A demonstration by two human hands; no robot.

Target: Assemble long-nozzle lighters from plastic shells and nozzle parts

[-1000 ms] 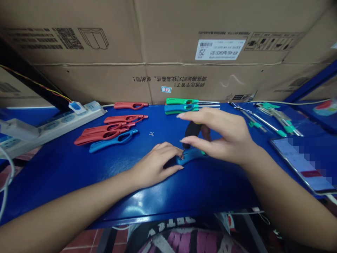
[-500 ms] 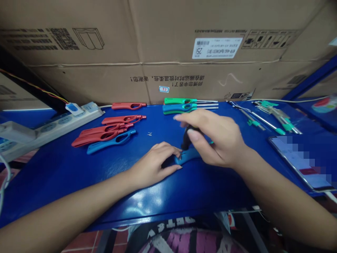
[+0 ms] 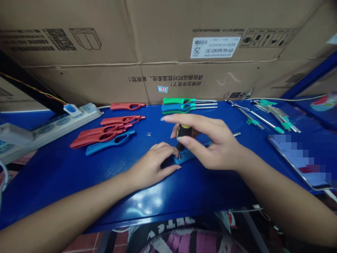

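My right hand [image 3: 217,144] grips a short screwdriver [image 3: 180,144] with a black and yellow handle, held upright, its tip down at the end of a blue lighter [image 3: 187,157]. That long-necked lighter lies on the table, partly hidden under my right hand, with a metal tip showing beyond the hand. My left hand [image 3: 152,165] rests on the table, fingers and thumb closed about the lighter's near-left end. A few small screws [image 3: 149,134] lie loose beyond my left hand.
Red lighter bodies [image 3: 98,136] and a blue one [image 3: 110,142] lie left. Green and blue lighters [image 3: 179,107] sit by the cardboard box [image 3: 105,80]. Metal tubes with green parts [image 3: 281,117] and a phone [image 3: 297,161] are right; a power strip [image 3: 63,123] is left.
My right hand has shifted slightly left and turned around the screwdriver, showing its yellow part. The left hand stays on the lighter. The whole view has shifted slightly.
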